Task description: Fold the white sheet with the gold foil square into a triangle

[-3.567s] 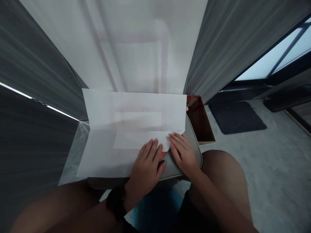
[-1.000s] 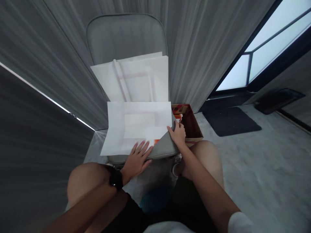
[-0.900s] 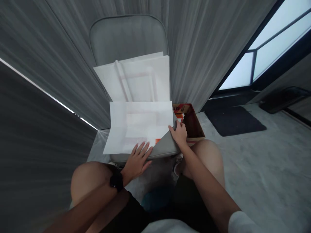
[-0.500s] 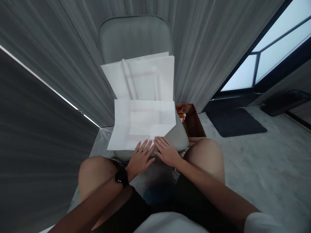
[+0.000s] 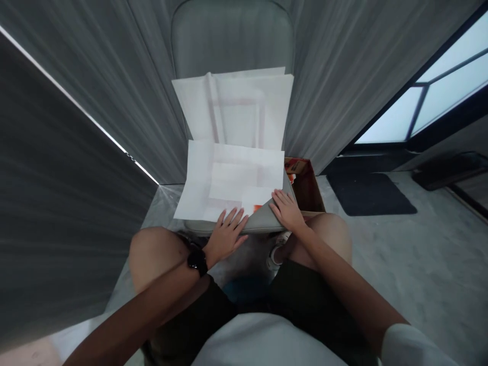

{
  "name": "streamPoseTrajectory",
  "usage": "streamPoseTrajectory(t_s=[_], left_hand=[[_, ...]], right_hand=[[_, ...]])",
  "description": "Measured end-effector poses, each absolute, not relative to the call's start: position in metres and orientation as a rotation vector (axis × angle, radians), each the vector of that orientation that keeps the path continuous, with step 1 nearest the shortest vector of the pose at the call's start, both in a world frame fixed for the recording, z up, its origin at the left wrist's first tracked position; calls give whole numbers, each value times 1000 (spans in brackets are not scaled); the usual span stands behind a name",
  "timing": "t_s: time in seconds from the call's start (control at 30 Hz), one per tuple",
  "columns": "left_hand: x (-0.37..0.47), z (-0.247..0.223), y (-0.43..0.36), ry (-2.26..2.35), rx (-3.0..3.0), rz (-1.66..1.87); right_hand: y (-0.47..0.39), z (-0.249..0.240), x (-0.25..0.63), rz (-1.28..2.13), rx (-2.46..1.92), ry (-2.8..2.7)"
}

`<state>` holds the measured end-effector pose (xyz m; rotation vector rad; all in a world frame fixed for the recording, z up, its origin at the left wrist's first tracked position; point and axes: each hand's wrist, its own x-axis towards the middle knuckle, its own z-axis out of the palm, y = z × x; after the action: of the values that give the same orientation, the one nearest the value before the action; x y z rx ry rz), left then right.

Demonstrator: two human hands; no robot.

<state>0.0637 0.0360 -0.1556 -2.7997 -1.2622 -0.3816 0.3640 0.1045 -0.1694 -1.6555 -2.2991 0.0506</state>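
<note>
A white sheet of paper (image 5: 236,175) lies on the seat of a grey chair (image 5: 269,218), its near right corner folded over, with a small red patch showing on the fold. My left hand (image 5: 227,235) rests flat on the sheet's near edge beside that fold, fingers spread, a dark watch on the wrist. At the right end of the fold, my right hand (image 5: 288,212) lies with its fingertips at the paper's edge, fingers stretched out. More creased white sheets (image 5: 244,112) lean against the chair's backrest behind.
An open cardboard box (image 5: 308,188) with red print stands on the floor right of the chair. Farther right lies a dark mat (image 5: 369,193). Grey curtain-like walls (image 5: 328,66) rise behind the chair and at the left. My knees flank the seat.
My right hand has slid right and away along the fold, from beside my left hand to the fold's far end. My left hand stays near the front edge. The view has shifted slightly.
</note>
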Motion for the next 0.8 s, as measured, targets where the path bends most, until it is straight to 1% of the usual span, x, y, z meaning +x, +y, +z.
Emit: streamPoseTrajectory(t_s=[0.17,0.23,0.43,0.53,0.8], left_hand=[[91,-151,34,-1471,-2763,-549],[112,-149,34,-1477,-2760,-593],[159,-154,34,-1468,-2757,-457],[151,-160,29,-1448,-2740,-398],[90,-163,-10,-1444,-2710,-354]], right_hand=[[103,-171,359,86,-1652,-2242],[104,-170,359,96,-1647,-2237],[103,-166,357,99,-1665,-2232],[102,-166,356,102,-1668,-2225],[102,-167,357,122,-1640,-2202]])
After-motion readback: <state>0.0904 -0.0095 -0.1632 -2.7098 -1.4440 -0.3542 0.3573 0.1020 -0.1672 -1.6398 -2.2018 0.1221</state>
